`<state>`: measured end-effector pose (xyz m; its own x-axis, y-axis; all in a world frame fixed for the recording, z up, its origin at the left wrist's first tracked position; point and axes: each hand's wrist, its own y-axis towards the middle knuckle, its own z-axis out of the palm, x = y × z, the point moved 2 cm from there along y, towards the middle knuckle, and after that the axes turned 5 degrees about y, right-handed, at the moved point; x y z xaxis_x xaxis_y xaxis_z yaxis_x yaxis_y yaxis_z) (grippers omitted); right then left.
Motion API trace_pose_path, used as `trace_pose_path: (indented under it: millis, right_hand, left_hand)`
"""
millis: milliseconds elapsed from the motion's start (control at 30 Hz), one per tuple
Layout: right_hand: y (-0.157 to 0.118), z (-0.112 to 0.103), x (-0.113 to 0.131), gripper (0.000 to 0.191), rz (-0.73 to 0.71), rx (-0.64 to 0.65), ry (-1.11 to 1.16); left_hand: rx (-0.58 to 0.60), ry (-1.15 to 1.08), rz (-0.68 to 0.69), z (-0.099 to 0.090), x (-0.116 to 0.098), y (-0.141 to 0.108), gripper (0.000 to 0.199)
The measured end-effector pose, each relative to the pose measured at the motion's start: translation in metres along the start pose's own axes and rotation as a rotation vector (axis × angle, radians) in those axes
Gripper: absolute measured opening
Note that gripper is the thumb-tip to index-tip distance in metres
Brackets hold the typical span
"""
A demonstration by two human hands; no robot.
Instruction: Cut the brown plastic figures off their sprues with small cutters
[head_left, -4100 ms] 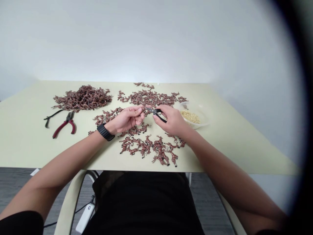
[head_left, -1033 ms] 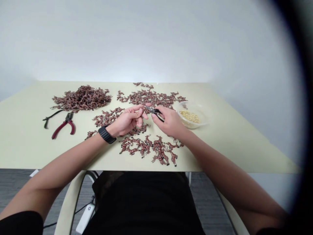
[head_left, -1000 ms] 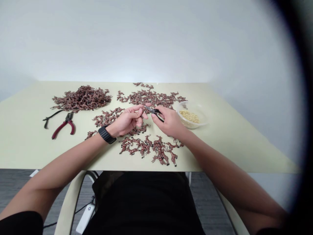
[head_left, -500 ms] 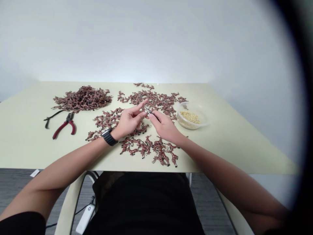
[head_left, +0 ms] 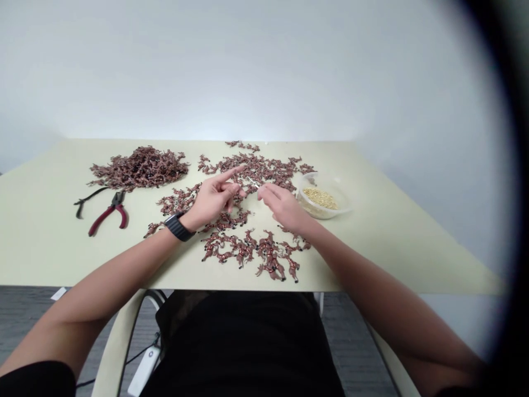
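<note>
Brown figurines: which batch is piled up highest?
The heap of figurines at the table's left, above the red-handled pliers; the other batches lie spread out thinly, not mounded.

On the table (head_left: 41, 259), pliers (head_left: 108, 216) lie left of a heap of figurines (head_left: 138, 168), with a bowl of granules (head_left: 326, 214) off to the right.

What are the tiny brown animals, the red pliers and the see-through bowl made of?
The tiny brown animals look like glossy painted plastic, though they're too small to be sure. The red pliers seem to have dark metal jaws and red plastic-coated handles with a soft shine. The see-through bowl looks like clear plastic: the yellow grains show through its wall.
</note>
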<state>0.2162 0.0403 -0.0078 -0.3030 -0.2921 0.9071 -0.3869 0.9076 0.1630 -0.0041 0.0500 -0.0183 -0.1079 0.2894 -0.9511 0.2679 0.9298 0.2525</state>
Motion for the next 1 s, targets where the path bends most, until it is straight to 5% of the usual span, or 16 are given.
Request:
trace_pose_path:
  millis: [100,233,1000]
  right_hand:
    - [0.0000,-0.0072,-0.0012,0.036,-0.115,-0.129,-0.244]
    - [-0.0007,-0.0087,-0.0006,0.033,-0.193,-0.104,-0.352]
    - [-0.0028,-0.0095,0.0027,0.034,-0.175,-0.059,-0.386]
  left_hand:
    - [0.137,-0.272,-0.134,0.0066,0.0029,0.0005,0.046]
    - [0.167,-0.420,-0.205,0.0079,0.0056,0.0013,0.035]
    - [0.181,-0.378,-0.186,0.0082,0.0026,-0.0001,0.053]
